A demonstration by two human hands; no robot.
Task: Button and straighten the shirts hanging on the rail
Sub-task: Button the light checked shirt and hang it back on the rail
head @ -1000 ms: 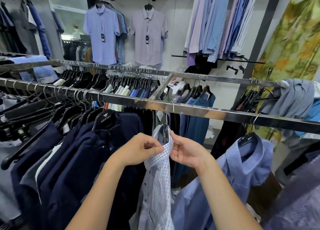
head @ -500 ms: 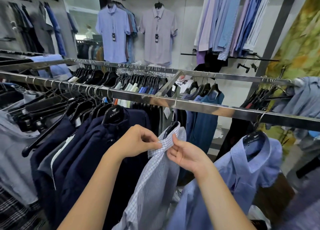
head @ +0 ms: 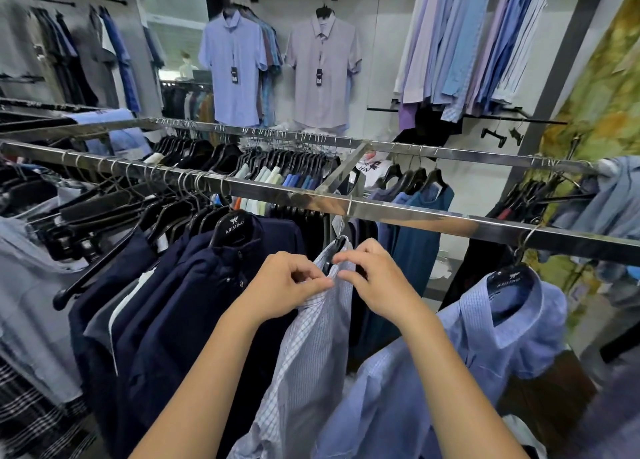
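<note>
One checked shirt (head: 311, 347) on near rail (head: 415, 216), centre, two hands at its collar, left hand (head: 287, 285) grip pinching collar edge, right hand (head: 377, 282) grip pinching collar top, one blue shirt (head: 502, 323) right, right hand higher than before

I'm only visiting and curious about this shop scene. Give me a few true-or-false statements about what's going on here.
1. The left hand and right hand both pinch the checked shirt near its collar. True.
2. The checked shirt lies folded on a table. False: it hangs on a hanger from the near rail.
3. Navy shirts hang just left of the checked shirt. True.
4. The blue shirt to the right hangs on a white hanger. False: its hanger is a black hanger.
5. Two short-sleeved shirts with tags hang face-on against the far wall. True.
</note>
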